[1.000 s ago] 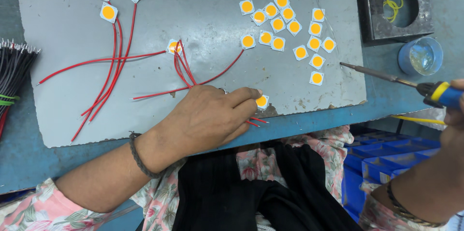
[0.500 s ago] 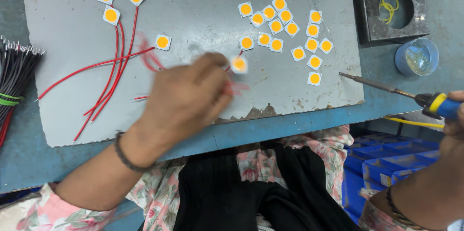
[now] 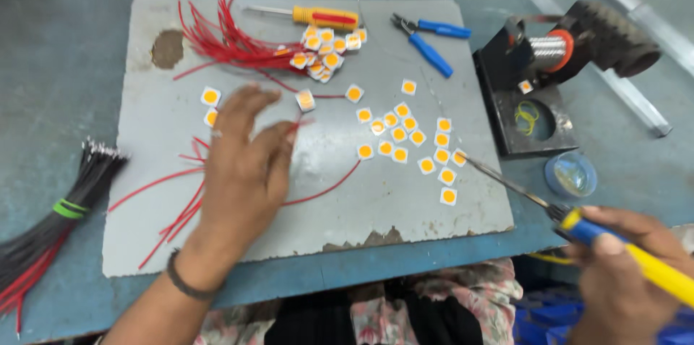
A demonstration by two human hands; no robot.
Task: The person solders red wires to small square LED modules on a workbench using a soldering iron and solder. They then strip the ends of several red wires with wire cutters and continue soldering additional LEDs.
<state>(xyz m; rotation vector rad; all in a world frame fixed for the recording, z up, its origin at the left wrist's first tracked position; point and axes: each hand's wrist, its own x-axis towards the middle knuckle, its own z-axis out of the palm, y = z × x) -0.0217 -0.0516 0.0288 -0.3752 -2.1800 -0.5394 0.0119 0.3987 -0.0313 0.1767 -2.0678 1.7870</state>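
My left hand (image 3: 242, 164) hovers over the grey board (image 3: 405, 208) with its fingers spread, above loose red wires (image 3: 173, 215). A small square yellow LED chip (image 3: 306, 100) on a red wire lies just beyond the fingertips, blurred and apart from them. My right hand (image 3: 622, 273) grips a soldering iron (image 3: 578, 226) with a yellow and blue handle at the lower right. The iron's tip reaches the edge of a cluster of several loose LED chips (image 3: 405, 135) on the board.
A heap of chips with red leads (image 3: 322, 49) and a red wire bunch (image 3: 224, 41) lie at the board's far side. Also there: a yellow-handled screwdriver (image 3: 325, 18), blue pliers (image 3: 430, 38), a black iron stand (image 3: 535, 99), a blue tin (image 3: 571, 175), a black wire bundle (image 3: 50, 229).
My left hand moved from the board's near edge up and to the left, carrying a wired chip. Its fingers have now spread and the chip is off them. The view tilted further up the table.
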